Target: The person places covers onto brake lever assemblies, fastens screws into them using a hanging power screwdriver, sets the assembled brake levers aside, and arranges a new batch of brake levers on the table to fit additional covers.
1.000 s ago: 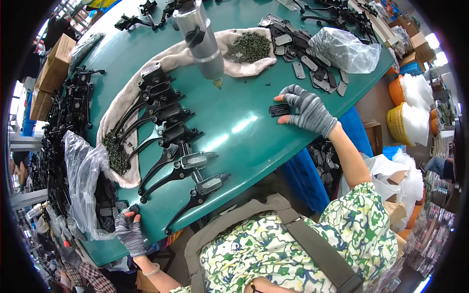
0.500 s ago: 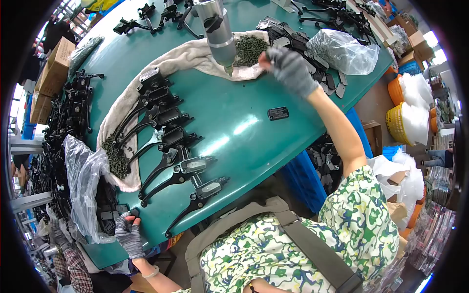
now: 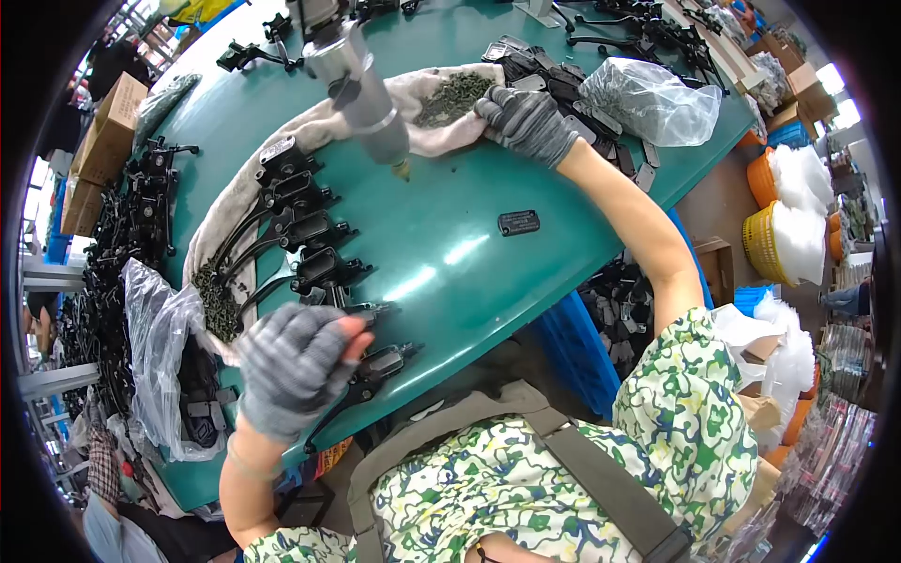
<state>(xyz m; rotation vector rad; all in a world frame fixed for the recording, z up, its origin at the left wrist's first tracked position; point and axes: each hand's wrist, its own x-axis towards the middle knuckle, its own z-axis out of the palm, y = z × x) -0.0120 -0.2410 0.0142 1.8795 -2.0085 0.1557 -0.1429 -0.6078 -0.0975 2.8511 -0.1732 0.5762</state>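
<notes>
gripping cloth (image 3: 449,139) now, right hand (image 3: 530,124); left hand (image 3: 296,371) moved over levers (image 3: 321,266)

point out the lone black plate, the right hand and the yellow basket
lone black plate (image 3: 519,222): head view, middle of its upper face
right hand (image 3: 532,125): head view, its back
yellow basket (image 3: 765,248): head view, its side wall

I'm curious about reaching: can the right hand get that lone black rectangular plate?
Probably yes: between the gray-gloved right hand and the plate, only bare green tabletop shows; nothing covers it.
</notes>
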